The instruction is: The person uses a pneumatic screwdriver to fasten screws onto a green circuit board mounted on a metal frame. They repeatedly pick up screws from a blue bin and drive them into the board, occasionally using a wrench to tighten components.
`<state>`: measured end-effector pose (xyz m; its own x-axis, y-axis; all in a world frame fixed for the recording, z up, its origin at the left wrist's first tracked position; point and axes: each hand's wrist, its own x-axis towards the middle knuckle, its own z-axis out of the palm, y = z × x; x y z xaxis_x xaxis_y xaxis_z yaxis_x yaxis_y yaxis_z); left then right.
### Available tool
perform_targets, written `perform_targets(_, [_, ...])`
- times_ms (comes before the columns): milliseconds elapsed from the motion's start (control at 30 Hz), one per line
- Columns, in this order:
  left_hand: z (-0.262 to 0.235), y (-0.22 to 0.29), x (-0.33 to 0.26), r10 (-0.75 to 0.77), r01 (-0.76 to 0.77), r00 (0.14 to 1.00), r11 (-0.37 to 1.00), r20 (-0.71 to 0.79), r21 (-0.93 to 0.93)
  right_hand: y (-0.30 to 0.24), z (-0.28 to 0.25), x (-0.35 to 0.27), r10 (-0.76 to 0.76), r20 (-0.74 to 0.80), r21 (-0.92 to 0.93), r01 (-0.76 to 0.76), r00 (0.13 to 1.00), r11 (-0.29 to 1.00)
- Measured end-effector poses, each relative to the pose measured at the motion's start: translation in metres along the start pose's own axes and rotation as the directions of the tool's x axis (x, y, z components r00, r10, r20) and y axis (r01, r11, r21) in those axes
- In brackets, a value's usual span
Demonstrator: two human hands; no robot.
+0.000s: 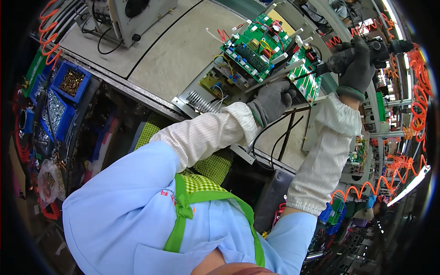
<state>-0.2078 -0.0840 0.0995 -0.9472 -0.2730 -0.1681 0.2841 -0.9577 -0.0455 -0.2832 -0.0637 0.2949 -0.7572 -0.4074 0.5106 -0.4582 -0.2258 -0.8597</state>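
Observation:
My right hand (pixel 360 71), in a dark grey glove, is closed around a black power screwdriver (pixel 337 62). The screwdriver's thin bit points left, its tip at the edge of an open metal chassis. My left hand (pixel 272 101), gloved too, rests against the chassis's near side with fingers curled; whatever they grip is hidden. A green circuit board (pixel 254 48) with wires and components sits on the chassis. Another green board (pixel 309 81) stands beside it, under the screwdriver. Nearer my left forearm are a metal coil (pixel 201 101) and loose wires.
Blue bins of brass-coloured screws (pixel 71 81) and silver screws (pixel 57 112) stand at the left. Another metal unit (pixel 137 20) is on the workbench (pixel 183 41) at the far left. Orange coiled hoses (pixel 419 87) hang at the right. Black cables (pixel 275 151) trail over the near edge.

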Motion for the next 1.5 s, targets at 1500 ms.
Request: perform_targets(1500, [-0.015, 0.099, -0.154, -0.218, 0.129, 0.972, 0.812, 0.089, 0.569, 0.033, -0.042, 0.021, 0.091, 0.542, 0.195, -0.23, 0.835, 0.953])
